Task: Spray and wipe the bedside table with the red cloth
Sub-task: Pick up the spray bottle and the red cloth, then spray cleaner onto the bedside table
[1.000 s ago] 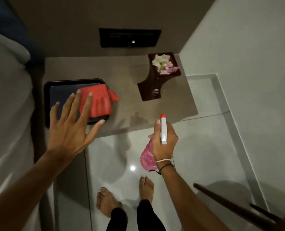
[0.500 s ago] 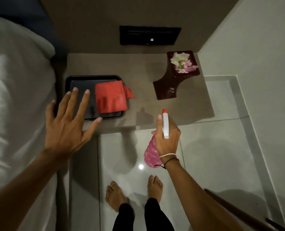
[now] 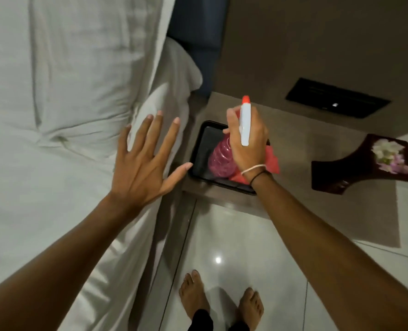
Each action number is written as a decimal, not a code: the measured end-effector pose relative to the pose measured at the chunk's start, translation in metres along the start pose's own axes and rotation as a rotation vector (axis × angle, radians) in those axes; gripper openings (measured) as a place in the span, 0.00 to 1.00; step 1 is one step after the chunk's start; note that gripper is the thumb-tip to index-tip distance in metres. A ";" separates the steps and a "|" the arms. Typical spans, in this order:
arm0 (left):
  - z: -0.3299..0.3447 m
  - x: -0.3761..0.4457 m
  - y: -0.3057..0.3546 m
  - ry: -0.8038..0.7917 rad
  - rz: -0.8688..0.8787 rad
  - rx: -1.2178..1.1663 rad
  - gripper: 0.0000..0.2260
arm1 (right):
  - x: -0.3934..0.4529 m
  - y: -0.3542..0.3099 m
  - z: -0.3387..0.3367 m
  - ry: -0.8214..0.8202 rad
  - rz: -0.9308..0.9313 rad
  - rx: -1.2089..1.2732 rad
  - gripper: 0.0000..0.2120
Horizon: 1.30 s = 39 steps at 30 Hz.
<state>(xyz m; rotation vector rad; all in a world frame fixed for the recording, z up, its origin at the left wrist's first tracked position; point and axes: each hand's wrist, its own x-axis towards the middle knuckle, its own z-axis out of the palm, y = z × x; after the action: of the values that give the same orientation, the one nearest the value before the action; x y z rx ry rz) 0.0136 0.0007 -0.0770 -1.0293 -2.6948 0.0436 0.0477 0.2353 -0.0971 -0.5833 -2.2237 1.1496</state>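
My right hand point(image 3: 247, 142) grips a pink spray bottle point(image 3: 220, 161) with a white head and a red nozzle tip, held above the black tray point(image 3: 199, 149) on the bedside table point(image 3: 300, 149). The nozzle points away from me toward the wall. The red cloth point(image 3: 271, 160) lies on the tray, mostly hidden behind my right hand and the bottle. My left hand point(image 3: 143, 161) hovers open with fingers spread over the edge of the white bed, just left of the tray, thumb tip near the tray's rim.
The white bed point(image 3: 54, 115) with pillows fills the left side. A dark wooden dish with flowers point(image 3: 365, 163) sits on the table's right part. A black wall panel point(image 3: 336, 99) is behind the table. Glossy floor tiles point(image 3: 222, 247) and my bare feet are below.
My view swung left toward the bed. My right hand carried the spray bottle forward from over the floor to above the tray and cloth. My left hand moved off the tray toward the bed.
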 end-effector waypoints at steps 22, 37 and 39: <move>0.083 0.033 0.167 -0.688 -0.355 -0.937 0.24 | -0.040 0.162 -0.076 -0.039 0.737 0.028 0.33; 0.097 0.046 0.210 -0.577 -0.417 -1.214 0.21 | -0.058 0.155 -0.066 -0.107 0.770 0.268 0.11; 0.093 0.041 0.211 -0.513 -0.349 -1.170 0.17 | -0.073 0.148 -0.081 -0.020 0.885 0.448 0.15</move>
<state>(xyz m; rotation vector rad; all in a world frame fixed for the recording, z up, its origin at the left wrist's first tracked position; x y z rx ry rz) 0.0983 0.1919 -0.1824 -0.7727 -3.2782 -1.6966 0.1732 0.3189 -0.2031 -1.4131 -1.6155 1.9974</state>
